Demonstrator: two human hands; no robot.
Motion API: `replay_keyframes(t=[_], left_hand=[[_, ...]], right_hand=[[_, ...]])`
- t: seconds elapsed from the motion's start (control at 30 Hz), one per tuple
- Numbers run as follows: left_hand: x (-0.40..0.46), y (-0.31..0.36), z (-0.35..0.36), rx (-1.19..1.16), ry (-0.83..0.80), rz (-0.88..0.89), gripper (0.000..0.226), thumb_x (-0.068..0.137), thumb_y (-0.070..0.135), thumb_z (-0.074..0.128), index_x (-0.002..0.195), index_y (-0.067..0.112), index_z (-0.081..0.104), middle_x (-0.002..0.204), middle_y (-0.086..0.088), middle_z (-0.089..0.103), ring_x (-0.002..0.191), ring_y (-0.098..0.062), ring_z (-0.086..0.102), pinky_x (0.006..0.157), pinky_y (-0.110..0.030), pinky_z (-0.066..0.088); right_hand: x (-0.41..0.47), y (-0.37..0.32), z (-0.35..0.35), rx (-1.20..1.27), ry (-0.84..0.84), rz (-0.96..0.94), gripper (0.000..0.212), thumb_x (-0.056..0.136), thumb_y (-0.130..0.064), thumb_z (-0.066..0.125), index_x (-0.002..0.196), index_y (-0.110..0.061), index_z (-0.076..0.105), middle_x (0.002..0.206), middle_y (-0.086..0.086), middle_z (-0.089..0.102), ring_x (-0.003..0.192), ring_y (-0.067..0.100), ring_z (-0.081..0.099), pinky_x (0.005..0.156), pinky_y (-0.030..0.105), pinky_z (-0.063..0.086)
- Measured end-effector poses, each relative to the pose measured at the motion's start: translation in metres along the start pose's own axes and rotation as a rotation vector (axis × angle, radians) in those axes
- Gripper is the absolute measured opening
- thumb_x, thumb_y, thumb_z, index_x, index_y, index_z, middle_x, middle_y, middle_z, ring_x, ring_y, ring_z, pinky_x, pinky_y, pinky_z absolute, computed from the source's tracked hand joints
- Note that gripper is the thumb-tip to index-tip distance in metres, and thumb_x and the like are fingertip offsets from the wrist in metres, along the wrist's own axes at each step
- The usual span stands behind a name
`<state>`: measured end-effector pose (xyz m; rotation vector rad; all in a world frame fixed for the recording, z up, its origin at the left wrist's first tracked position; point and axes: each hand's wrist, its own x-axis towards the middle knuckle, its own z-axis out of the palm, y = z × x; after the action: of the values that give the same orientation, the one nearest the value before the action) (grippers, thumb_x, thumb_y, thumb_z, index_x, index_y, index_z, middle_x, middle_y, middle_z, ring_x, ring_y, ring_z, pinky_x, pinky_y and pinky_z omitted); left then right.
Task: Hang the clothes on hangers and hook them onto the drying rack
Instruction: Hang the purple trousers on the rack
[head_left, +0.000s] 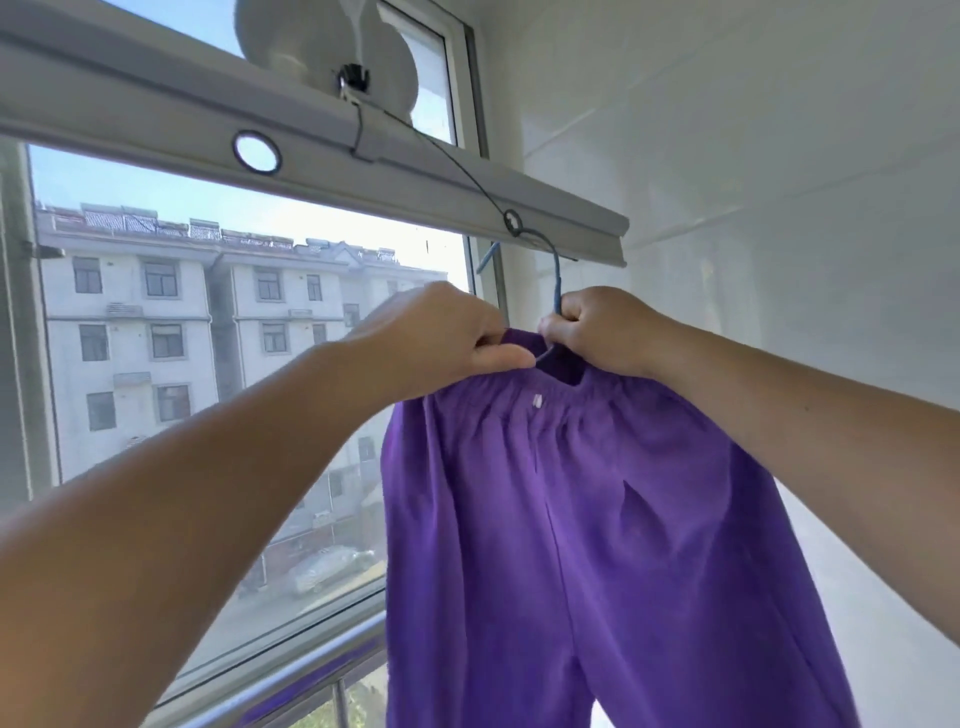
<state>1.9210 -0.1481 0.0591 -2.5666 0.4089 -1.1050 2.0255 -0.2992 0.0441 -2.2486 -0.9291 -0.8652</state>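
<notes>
Both hands work at the waistband of the purple trousers (597, 519), which hang from a blue hanger (557, 280) under the far right end of the drying rack rail (311, 171). Left hand (441, 338) pinches the waistband; right hand (597, 332) curls round the hanger neck. Hooking looks nearly settled; next, I judge, comes checking the hook's seat before letting go.

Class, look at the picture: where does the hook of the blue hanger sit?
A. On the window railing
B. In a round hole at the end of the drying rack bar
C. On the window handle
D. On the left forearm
B: the blue hanger curves up through a round hole near the end of the drying rack bar, above the purple trousers.
</notes>
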Motion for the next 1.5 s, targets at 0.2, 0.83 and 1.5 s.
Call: replay_keyframes(t=[0.2,0.83,1.5], left_hand=[[0.000,0.000,0.028,-0.670,0.053,-0.128,0.032,0.074,0.034,0.072,0.101,0.023,0.059,0.103,0.008,0.062,0.097,-0.006,0.057,0.084,-0.020,0.044],[-0.018,0.021,0.063,-0.457,0.128,-0.304,0.016,0.095,0.020,0.042,0.106,0.015,0.053,0.093,0.004,0.056,0.085,-0.015,0.050,0.065,-0.019,0.032],[-0.081,0.069,0.009,-0.302,0.572,-0.461,0.054,0.085,0.025,0.055,0.136,0.020,0.037,0.136,0.001,0.038,0.123,-0.009,0.038,0.099,-0.019,0.030]], right_hand=[[-0.002,0.010,0.010,0.212,0.009,0.001,0.039,0.095,-0.036,0.042,0.086,-0.004,0.064,0.092,0.018,0.068,0.077,0.026,0.058,0.069,0.035,0.043],[-0.047,0.068,0.008,-0.080,0.201,-0.088,0.052,0.088,-0.058,0.028,0.053,-0.020,0.035,0.053,-0.005,0.041,0.052,0.014,0.042,0.050,0.025,0.030],[-0.077,-0.033,0.027,-0.019,0.653,-0.663,0.018,0.084,-0.023,0.051,0.102,-0.018,0.050,0.097,0.006,0.063,0.087,0.022,0.057,0.072,0.036,0.042]])
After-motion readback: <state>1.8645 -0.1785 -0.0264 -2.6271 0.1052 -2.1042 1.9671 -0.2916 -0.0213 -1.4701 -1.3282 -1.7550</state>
